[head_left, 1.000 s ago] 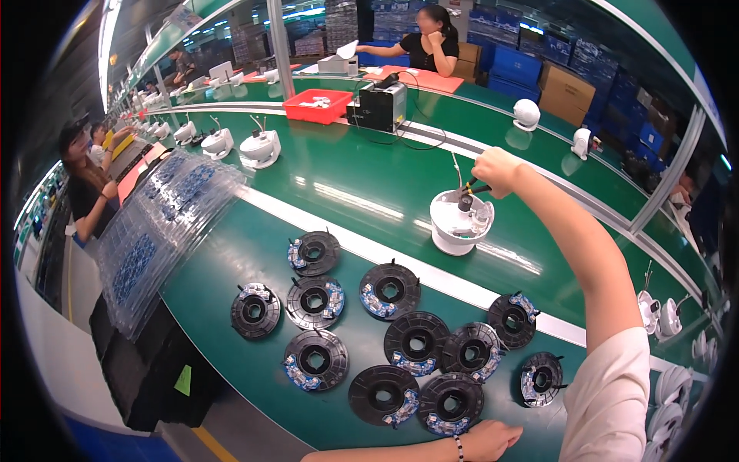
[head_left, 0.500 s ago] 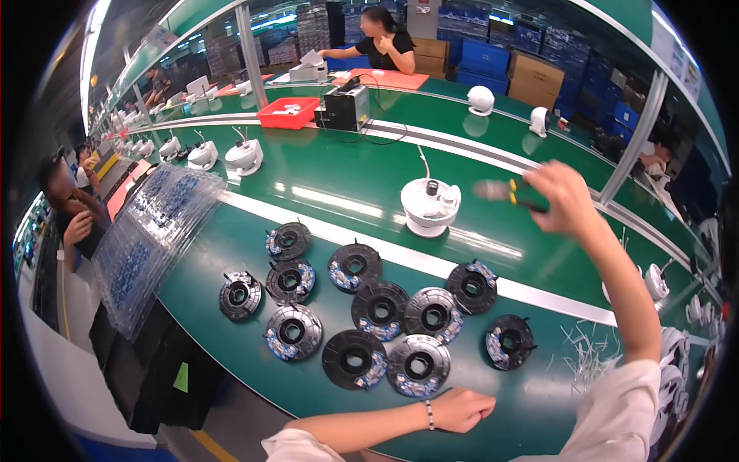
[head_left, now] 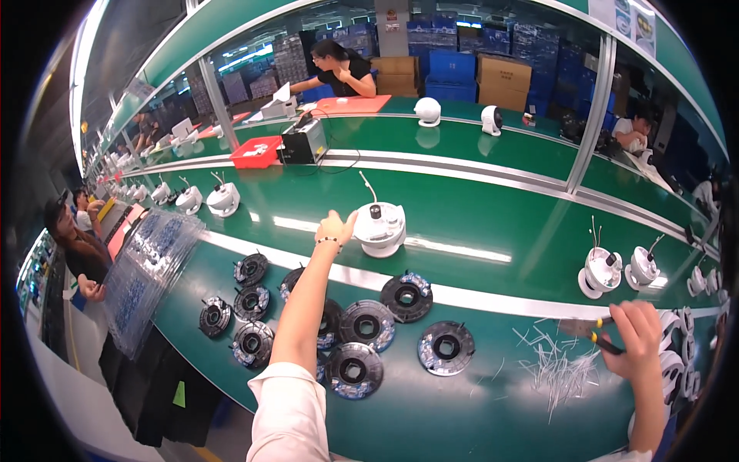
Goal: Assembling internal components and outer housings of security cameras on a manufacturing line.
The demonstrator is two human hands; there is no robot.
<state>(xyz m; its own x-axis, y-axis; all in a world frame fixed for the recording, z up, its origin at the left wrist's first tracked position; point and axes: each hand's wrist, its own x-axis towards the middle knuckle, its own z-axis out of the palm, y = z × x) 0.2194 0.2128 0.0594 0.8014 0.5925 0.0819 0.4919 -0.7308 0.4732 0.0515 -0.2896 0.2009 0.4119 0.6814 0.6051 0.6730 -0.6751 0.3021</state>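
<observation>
My left hand (head_left: 336, 229) reaches forward over the green bench, thumb and fingers apart. Its fingertips come up to the left side of a white round housing (head_left: 381, 231), and whether they press on it I cannot make out. The housing stands on a base, with a dark connector and a pale wire sticking up from its top. At the right, my right hand (head_left: 637, 337) is closed around pliers (head_left: 603, 339) with black and yellow handles. Their jaws point left, above a scattered heap of thin white plastic strips (head_left: 560, 369).
Several black round discs with circuit boards (head_left: 446, 348) lie nearby, some under my left forearm. Two white housings (head_left: 600, 271) stand right. Clear plastic trays (head_left: 150, 269) are stacked left. Beyond are a red bin (head_left: 256, 152), a black box (head_left: 305, 140) and a seated person (head_left: 342, 73).
My left hand has gone from the near bench edge forward to the white housing. My right hand has come down and right with the pliers, over the strips. The view has turned rightward.
</observation>
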